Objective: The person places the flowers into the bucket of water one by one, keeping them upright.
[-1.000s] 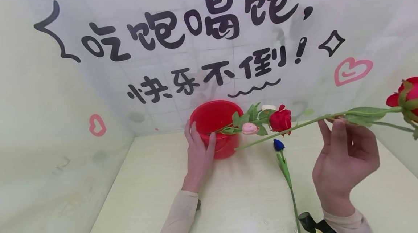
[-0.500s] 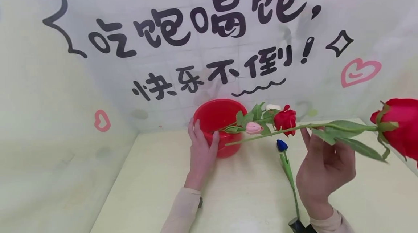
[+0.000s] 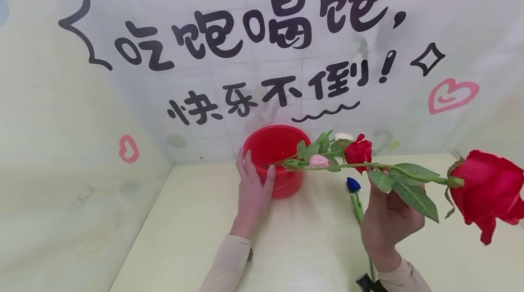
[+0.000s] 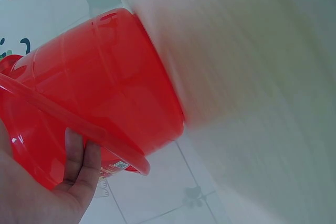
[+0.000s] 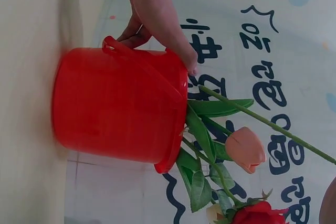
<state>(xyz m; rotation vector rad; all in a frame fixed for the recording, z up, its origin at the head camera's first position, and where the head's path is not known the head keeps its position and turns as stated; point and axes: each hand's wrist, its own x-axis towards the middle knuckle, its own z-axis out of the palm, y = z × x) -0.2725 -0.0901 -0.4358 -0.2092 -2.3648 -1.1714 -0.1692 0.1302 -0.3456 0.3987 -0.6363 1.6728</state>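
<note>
A red bucket point(image 3: 288, 186) stands upright against the back wall. My left hand point(image 3: 253, 198) holds its left side, thumb at the front rim; fingers point(image 4: 75, 156) touch the wall near the handle point(image 4: 58, 111) in the left wrist view. My right hand point(image 3: 389, 221) pinches the stem of a long red rose point(image 3: 487, 187) near its leaves. The bloom points right, and the stem's cut end point(image 5: 203, 88) is just outside the bucket's mouth in the right wrist view. Inside the bucket lean a pink tulip point(image 3: 319, 161), a smaller-looking red rose point(image 3: 358, 153) and a white flower point(image 3: 343, 137).
A blue tulip point(image 3: 353, 185) lies on the pale table point(image 3: 180, 237), partly behind my right hand. A black object point(image 3: 363, 282) sits at the front edge of view by the right sleeve. The printed wall point(image 3: 229, 142) rises directly behind the bucket.
My right hand has moved left and slightly down with the rose, bringing the stem's end to the bucket's rim. The bloom has swung lower. My left hand stays on the bucket.
</note>
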